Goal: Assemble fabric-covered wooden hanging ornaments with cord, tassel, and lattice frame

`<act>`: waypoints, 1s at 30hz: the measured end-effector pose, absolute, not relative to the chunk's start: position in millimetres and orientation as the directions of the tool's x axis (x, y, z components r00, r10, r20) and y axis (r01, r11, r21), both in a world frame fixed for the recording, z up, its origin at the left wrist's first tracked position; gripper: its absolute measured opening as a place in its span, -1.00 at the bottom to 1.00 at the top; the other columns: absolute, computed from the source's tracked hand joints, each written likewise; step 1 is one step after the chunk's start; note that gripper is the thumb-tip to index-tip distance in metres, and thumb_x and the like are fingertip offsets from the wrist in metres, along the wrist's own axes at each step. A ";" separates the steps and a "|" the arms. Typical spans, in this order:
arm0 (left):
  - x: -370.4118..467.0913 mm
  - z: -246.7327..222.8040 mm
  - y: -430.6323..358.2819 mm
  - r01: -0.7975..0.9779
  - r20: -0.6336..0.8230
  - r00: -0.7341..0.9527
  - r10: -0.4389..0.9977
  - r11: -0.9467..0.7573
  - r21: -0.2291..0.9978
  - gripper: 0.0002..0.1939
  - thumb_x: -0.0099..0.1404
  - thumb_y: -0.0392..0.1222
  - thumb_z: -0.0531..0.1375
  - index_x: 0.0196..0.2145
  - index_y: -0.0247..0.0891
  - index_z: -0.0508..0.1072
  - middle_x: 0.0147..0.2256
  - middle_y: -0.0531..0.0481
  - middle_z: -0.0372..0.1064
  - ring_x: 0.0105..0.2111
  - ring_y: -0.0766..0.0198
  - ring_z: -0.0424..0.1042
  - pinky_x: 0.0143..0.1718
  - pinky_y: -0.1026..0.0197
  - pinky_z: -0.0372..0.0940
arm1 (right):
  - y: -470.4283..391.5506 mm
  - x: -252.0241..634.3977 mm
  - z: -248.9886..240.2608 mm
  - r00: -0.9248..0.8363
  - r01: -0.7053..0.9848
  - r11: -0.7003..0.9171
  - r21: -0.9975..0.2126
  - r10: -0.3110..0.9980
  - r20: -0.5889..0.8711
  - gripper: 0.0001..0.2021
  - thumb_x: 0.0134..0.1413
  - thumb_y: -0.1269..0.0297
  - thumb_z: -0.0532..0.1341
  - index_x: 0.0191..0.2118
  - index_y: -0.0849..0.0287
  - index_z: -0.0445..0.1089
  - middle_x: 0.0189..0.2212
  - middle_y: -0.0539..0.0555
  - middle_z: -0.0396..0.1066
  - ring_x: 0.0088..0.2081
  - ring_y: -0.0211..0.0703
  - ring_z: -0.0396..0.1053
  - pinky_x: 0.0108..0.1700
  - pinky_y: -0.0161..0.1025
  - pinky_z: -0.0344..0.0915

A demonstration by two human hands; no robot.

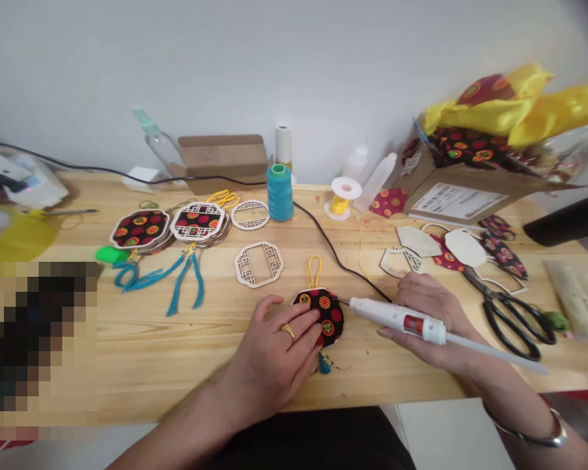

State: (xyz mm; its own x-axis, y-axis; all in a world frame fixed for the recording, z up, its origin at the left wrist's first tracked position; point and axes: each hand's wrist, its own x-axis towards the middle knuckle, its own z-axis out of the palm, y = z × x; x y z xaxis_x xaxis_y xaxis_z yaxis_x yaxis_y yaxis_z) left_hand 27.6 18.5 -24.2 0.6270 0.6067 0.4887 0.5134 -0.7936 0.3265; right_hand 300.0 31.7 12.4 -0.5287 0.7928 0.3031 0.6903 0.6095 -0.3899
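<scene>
A dark patterned fabric piece [334,321] lies flat near the table's front edge, with a yellow cord loop [315,269] at its top and a small blue tassel [325,363] below. My left hand [283,339], wearing a gold ring, rests on its left part with fingers spread. My right hand [424,313] is wrapped round a white glue gun [387,314], whose metal tip points left at the piece's upper right edge. A clear glue stick [494,352] sticks out of the gun's rear. Part of the fabric piece is hidden under my left fingers.
Stacked patterned pieces [141,228], a pale lattice frame [259,264] and a blue thread cone [279,194] stand or lie behind my left hand. Black scissors [512,310] lie at the right, before a cardboard box [451,192]. A black cable [330,243] crosses the table.
</scene>
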 end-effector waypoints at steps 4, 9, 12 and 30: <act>27.9 -23.6 18.0 0.515 0.500 0.620 0.605 -0.794 0.322 -0.80 0.26 -0.30 0.19 -0.14 -0.28 0.47 -0.11 -0.08 0.53 -0.06 0.07 0.45 0.02 -0.13 0.13 | 29.2 303.8 15.9 -0.514 0.695 0.603 -0.392 0.798 0.315 -0.70 0.09 0.15 0.23 -0.55 0.15 0.20 -0.65 -0.02 0.19 -0.52 -0.18 0.16 -0.39 -0.17 0.07; 27.8 -21.4 17.7 0.518 0.504 0.621 0.600 -0.797 0.311 -0.81 0.24 -0.31 0.20 -0.16 -0.30 0.48 -0.11 -0.09 0.53 -0.08 0.06 0.46 0.01 -0.13 0.14 | 24.4 305.6 16.9 -0.550 0.638 0.628 -0.446 0.777 0.307 -0.70 0.07 0.10 0.23 -0.53 0.14 0.21 -0.63 -0.02 0.18 -0.50 -0.17 0.16 -0.37 -0.14 0.08; 28.7 -20.4 18.8 0.517 0.507 0.620 0.599 -0.798 0.310 -0.82 0.24 -0.32 0.19 -0.17 -0.30 0.48 -0.12 -0.09 0.54 -0.10 0.07 0.47 0.00 -0.13 0.15 | 22.4 306.3 16.4 -0.592 0.611 0.631 -0.478 0.765 0.253 -0.72 0.05 0.10 0.24 -0.52 0.13 0.22 -0.61 -0.02 0.18 -0.47 -0.16 0.16 -0.34 -0.13 0.10; 28.3 -21.0 19.3 0.514 0.501 0.631 0.593 -0.803 0.303 -0.80 0.25 -0.31 0.19 -0.15 -0.30 0.48 -0.12 -0.08 0.53 -0.08 0.06 0.46 0.00 -0.13 0.15 | 17.3 307.2 18.1 -0.612 0.588 0.611 -0.531 0.765 0.201 -0.72 0.06 0.06 0.21 -0.50 0.14 0.26 -0.58 0.00 0.19 -0.45 -0.14 0.19 -0.32 -0.12 0.14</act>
State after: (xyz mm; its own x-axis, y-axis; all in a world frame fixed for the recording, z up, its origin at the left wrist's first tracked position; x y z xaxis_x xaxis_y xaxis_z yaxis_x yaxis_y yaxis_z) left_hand 28.3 19.3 -21.0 0.6309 0.5928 0.5005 0.5141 -0.8026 0.3026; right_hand 307.2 17.3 18.1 -0.6123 0.7645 0.2014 0.5877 0.6106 -0.5309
